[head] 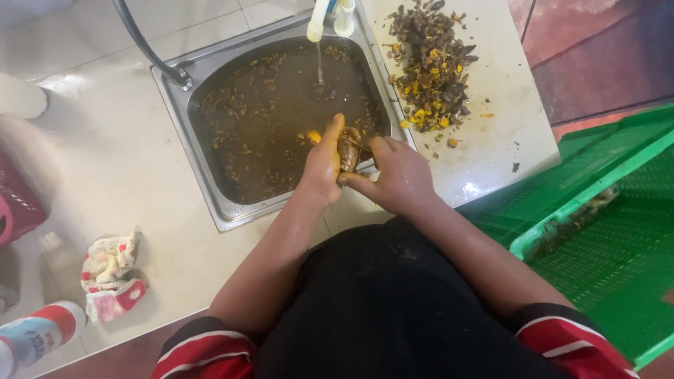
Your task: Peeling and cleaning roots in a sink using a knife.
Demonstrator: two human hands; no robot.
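Over the near right part of a steel sink (210, 203) full of murky brown water, my left hand (321, 167) grips a brown, ridged, shell-like piece (349, 149). My right hand (400, 175) presses against that piece from the right, with its fingers closed around it and what looks like a thin blade, hard to tell. A small yellow bit (313, 136) floats just left of my left hand. A thin stream of water falls from a white tap (317, 21) into the sink beyond my hands.
A heap of dark and yellow scraps (430, 67) lies on the white counter right of the sink. Green plastic crates (604, 231) stand at the right. A crumpled cloth (109, 270), a white and red bottle (38, 335) and a red basket (15, 203) sit at the left. A dark hose (144, 45) runs into the sink's far left corner.
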